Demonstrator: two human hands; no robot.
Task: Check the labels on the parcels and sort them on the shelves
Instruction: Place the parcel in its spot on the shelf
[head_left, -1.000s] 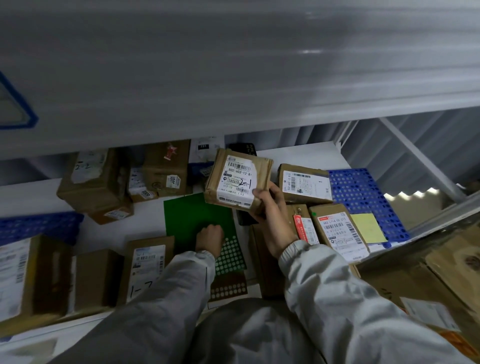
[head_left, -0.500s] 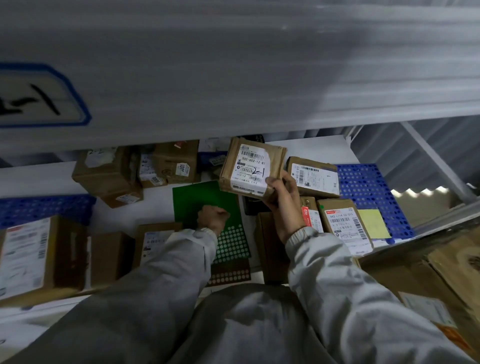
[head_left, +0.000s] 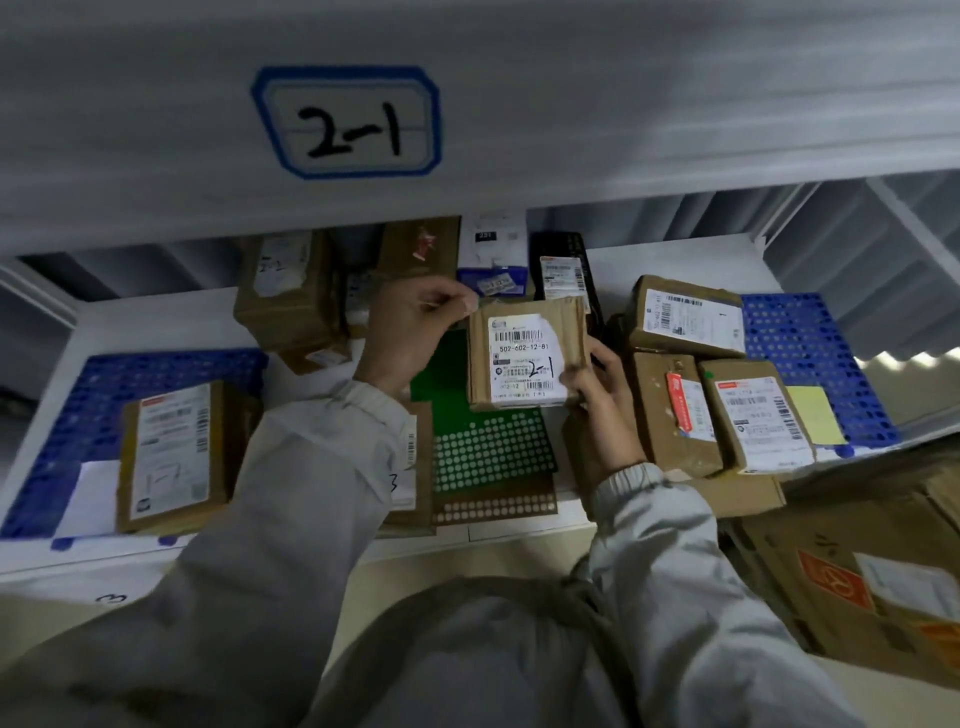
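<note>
1. Blue perforated mat (head_left: 67, 415), far left of the white shelf (head_left: 670, 260); one brown parcel (head_left: 171, 457) lying on it, white label up, print too blurred to read.
2. Shelf-edge tag (head_left: 347, 122), blue border, hand-lettered "2-1"; fixed to the front of the shelf above, left of centre.
3. Brown carton (head_left: 285, 291), rear left of centre; label with faint handwriting, illegible.
4. Left hand (head_left: 410, 338), grey sleeve; fingers curled, thumb and fingertips pinching the upper left corner of the held parcel.
5. Green sheet (head_left: 467, 441), flat on the shelf beneath the held parcel; white dots across its nearer half; a brown dotted sheet (head_left: 496, 504) just below it.
6. Held parcel (head_left: 527, 353), small, brown, raised above the green sheet at centre; label face-up, printed "502-602-12-81", hand-marked "2-1".
7. Right hand (head_left: 602, 395), grey sleeve; fingers wrapped round the lower right corner of the held parcel.
8. Three brown parcels right of centre: one (head_left: 685, 317) at the rear, two (head_left: 670, 410) (head_left: 756, 415) nearer, side by side and touching; all labels up.
9. Second blue mat (head_left: 810, 353), far right; yellow note (head_left: 810, 415) lying on it.
10. Large cartons (head_left: 857, 582), lower right, below shelf level.
</note>
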